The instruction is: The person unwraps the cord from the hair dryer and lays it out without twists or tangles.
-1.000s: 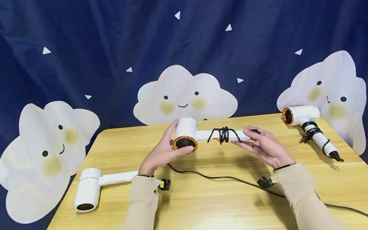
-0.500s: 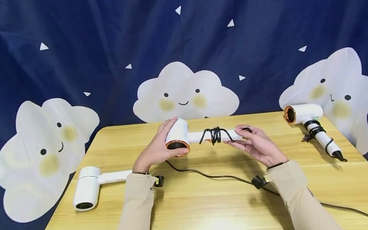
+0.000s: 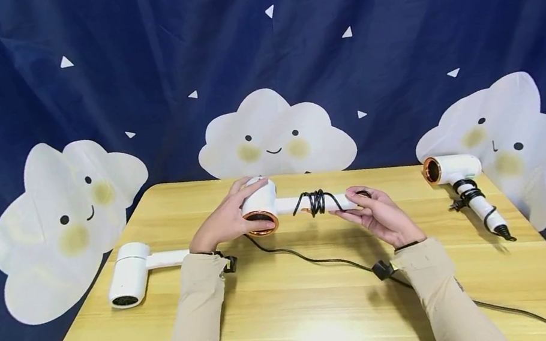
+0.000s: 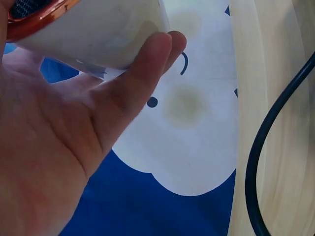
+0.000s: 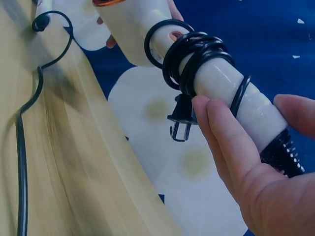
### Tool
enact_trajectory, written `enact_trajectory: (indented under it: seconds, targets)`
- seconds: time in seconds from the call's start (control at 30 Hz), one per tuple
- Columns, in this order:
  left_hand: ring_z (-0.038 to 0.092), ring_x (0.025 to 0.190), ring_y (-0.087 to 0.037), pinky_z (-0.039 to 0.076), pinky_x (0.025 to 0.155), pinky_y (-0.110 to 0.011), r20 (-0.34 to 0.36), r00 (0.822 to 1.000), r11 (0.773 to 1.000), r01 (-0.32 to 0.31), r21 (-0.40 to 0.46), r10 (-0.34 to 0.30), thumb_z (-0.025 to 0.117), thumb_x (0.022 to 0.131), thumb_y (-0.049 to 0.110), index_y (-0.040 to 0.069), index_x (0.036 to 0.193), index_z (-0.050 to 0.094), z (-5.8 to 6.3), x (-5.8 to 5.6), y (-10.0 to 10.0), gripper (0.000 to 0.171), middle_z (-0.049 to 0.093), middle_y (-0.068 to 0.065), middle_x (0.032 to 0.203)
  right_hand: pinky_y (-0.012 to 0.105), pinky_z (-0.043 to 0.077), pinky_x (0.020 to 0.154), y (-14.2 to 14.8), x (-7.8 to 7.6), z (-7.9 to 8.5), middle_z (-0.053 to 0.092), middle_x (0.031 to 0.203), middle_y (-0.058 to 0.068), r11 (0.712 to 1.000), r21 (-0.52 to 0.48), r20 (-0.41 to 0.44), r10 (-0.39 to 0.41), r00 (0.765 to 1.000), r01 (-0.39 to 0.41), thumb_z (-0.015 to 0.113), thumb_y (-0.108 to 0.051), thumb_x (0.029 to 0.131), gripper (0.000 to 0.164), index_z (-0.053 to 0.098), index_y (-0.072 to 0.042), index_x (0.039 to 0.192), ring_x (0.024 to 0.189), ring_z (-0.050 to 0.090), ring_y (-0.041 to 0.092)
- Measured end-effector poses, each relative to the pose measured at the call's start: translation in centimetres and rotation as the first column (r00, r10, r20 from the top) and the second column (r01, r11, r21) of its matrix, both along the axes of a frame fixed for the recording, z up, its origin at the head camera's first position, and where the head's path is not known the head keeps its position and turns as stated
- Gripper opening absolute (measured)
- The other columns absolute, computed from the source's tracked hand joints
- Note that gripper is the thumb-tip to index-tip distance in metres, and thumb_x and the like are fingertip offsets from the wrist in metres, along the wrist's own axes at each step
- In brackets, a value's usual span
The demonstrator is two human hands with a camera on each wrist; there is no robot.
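Observation:
A white hair dryer [image 3: 287, 206] with a copper-coloured rim is held level above the table. My left hand [image 3: 223, 219] grips its barrel, thumb near the rim and fingers over the top. At the handle's end, my right hand [image 3: 382, 215] holds it between thumb and fingers. The dryer's black cord [image 3: 317, 202] is coiled round the handle. From that coil hangs a two-pin plug [image 5: 181, 120] in the right wrist view. Close up in the left wrist view, the white barrel [image 4: 98, 37] lies against my fingers.
Another white hair dryer [image 3: 129, 272] lies at the table's left, its handle partly behind my left arm. A third dryer [image 3: 461, 167] with a wrapped cord lies at the right edge. A long black cord [image 3: 322, 260] crosses the wooden table [image 3: 279, 328] beneath my hands. A cloud-print curtain [image 3: 158, 81] hangs behind.
Both hands have shifted a little to the left with the hair dryer, keeping their hold on it. The other two dryers stay where they lie.

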State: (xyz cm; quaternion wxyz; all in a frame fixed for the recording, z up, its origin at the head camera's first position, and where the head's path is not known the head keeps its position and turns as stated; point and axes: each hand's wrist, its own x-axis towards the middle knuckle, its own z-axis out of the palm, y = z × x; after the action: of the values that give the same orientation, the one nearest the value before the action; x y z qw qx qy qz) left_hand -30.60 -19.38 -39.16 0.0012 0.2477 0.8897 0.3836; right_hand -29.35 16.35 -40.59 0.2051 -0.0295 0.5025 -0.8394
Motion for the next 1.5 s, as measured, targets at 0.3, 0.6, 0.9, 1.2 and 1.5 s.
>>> enact_trajectory:
  seconds: [0.3, 0.6, 0.9, 1.2, 1.5]
  targets:
    - [0.045, 0.139, -0.033, 0.048, 0.107, -0.053, 0.028, 1.000, 0.996, 0.009, 0.090, -0.011, 0.095, 0.075, 0.034, 0.034, 0.153, 0.050, -0.5, 0.3, -1.3, 0.090, 0.027, -0.008, 0.166, 0.029, 0.060, 0.092, 0.2, -0.3, -0.1, 0.043, 0.135, 0.021, 0.988, 0.044, -0.054, 0.147, 0.988, -0.145, 0.061, -0.014, 0.105, 0.017, 0.056, -0.007, 0.120, 0.105, 0.076, 0.030]
    - [0.046, 0.140, -0.035, 0.048, 0.106, -0.050, 0.041, 0.999, 0.993, 0.020, 0.120, -0.026, 0.095, 0.074, 0.033, 0.037, 0.152, 0.051, 0.0, 0.2, -1.6, 0.089, 0.027, -0.005, 0.167, 0.034, 0.058, 0.096, 1.3, -1.9, -1.5, 0.065, 0.129, 0.003, 0.988, 0.009, -0.070, 0.152, 0.986, -0.152, 0.036, -0.052, 0.109, 0.046, 0.061, -0.017, 0.125, 0.109, 0.070, 0.019]
    - [0.051, 0.135, -0.039, 0.049, 0.103, -0.048, 0.054, 0.998, 0.992, 0.034, 0.123, -0.040, 0.095, 0.075, 0.033, 0.037, 0.151, 0.051, 0.1, 0.7, -1.3, 0.088, 0.026, -0.002, 0.169, 0.043, 0.048, 0.114, -1.8, -2.3, -2.7, 0.067, 0.129, 0.003, 0.946, -0.126, -0.063, 0.293, 0.954, -0.299, 0.072, -0.025, 0.099, 0.046, 0.059, -0.010, 0.140, 0.117, 0.069, 0.018]
    - [0.048, 0.140, -0.037, 0.046, 0.108, -0.051, 0.016, 0.998, 0.993, 0.065, 0.096, -0.067, 0.094, 0.075, 0.034, 0.036, 0.152, 0.051, 0.5, 0.4, -0.8, 0.089, 0.025, -0.007, 0.170, 0.037, 0.055, 0.106, -3.0, -2.5, -2.6, 0.072, 0.129, 0.003, 0.892, -0.130, -0.129, 0.417, 0.900, -0.433, 0.078, -0.030, 0.093, 0.036, 0.072, -0.017, 0.127, 0.118, 0.071, 0.022]
    - [0.040, 0.148, -0.036, 0.041, 0.114, -0.057, 0.019, 0.996, 0.992, 0.089, 0.086, -0.091, 0.095, 0.074, 0.035, 0.037, 0.152, 0.050, 0.7, 0.5, -0.6, 0.090, 0.025, -0.008, 0.169, 0.019, 0.059, 0.082, -1.7, -2.3, -2.4, 0.076, 0.119, 0.000, 0.911, -0.101, -0.191, 0.378, 0.906, -0.401, 0.070, -0.030, 0.100, 0.031, 0.074, -0.015, 0.126, 0.098, 0.072, 0.007]
